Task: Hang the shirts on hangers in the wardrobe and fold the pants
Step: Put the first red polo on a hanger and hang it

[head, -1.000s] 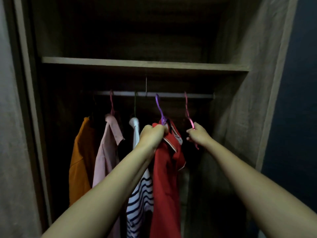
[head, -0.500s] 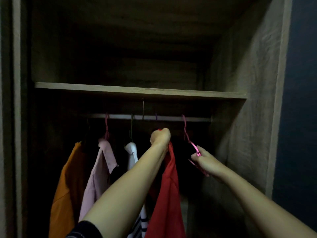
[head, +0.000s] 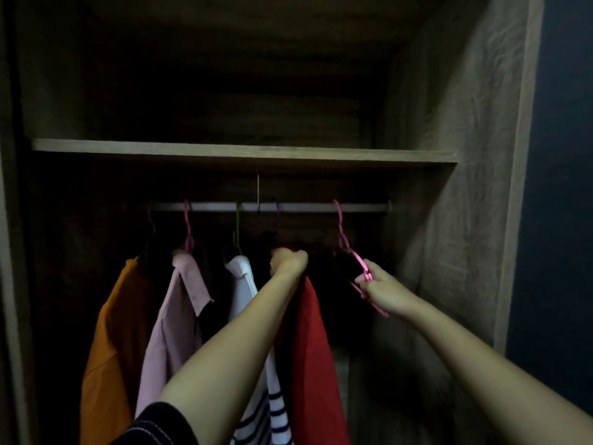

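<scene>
Wardrobe (head: 465, 155) interior fills frame, dim, wood-grain side wall at right. Shelf (head: 244, 153) spans upper-middle, left to right. Metal rail (head: 305, 207) just below shelf, centre of frame, with a thin vertical support dropping to it from the shelf underside.

Garments hung below rail, left to right: orange shirt (head: 112, 342) at lower left; pink shirt (head: 173, 329) just beside it, collar turned out; white shirt with dark stripes (head: 253, 396) at lower centre, partly behind left forearm; red shirt (head: 313, 354) right of centre, hanging down to bottom edge.

Two bare forearms reaching in from bottom edge. Dark sleeve with pale stitching visible at lower centre-left.

Left hand (head: 288, 261) at centre of frame, fist closed tight around top of red shirt; neck of its hanger hidden inside the fist. Purple hook (head: 278, 209) over rail directly above fist.

Right hand (head: 383, 289) right of centre, fingers curled and pinched closed around pink hanger (head: 361, 268). Hanger bare, no garment on it; its hook over rail toward right end, body tilted down and right through the hand.

Other hooks on rail: pink one above pink shirt, green one above white shirt, dark one at far left, barely readable in shadow.

Pants not in frame.
</scene>
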{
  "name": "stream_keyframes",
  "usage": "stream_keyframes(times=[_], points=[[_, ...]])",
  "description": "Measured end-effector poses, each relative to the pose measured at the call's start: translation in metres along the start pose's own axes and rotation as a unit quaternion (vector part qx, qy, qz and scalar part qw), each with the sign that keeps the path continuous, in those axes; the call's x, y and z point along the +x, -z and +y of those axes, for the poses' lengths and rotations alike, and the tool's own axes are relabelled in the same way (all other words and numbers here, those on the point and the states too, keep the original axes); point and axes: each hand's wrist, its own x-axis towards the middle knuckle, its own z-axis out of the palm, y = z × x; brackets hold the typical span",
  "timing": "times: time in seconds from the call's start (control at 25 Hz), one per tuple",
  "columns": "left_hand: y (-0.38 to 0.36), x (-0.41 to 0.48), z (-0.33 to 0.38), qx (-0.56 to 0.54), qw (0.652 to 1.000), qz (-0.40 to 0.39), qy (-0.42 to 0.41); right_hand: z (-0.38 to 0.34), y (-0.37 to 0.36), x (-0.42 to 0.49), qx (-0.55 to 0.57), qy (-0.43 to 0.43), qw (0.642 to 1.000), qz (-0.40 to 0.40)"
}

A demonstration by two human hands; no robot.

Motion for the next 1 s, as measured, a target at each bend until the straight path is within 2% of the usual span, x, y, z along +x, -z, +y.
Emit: stream_keyframes(times=[0.16, 0.28, 0.4, 0.48, 0.68, 1.0], points=[[-0.006, -0.016, -0.002, 0.115, 0.991, -0.052, -0.034, -0.001, -0.009, 0.001, -0.009, -0.023, 1.0, 0.002], [0.001, -0.023, -0.006, 0.146, 0.986, -0.072, -0.041, -0.001, -0.008, -0.008, -0.03, -0.043, 0.999, -0.015], [0.014, -0.038, -0.004, 0.147, 0.985, -0.082, -0.045, -0.007, 0.003, -0.024, -0.1, -0.043, 0.994, -0.012], [0.019, -0.053, -0.002, 0.138, 0.987, -0.062, -0.061, -0.017, 0.013, -0.044, -0.119, -0.027, 0.992, 0.021], [0.039, -0.118, -0.025, 0.204, 0.972, -0.051, -0.1, -0.028, 0.009, -0.109, -0.119, 0.067, 0.987, 0.087], [0.081, -0.245, -0.168, 0.205, 0.976, -0.042, -0.055, 0.007, -0.08, -0.22, -0.128, 0.106, 0.982, -0.093]])
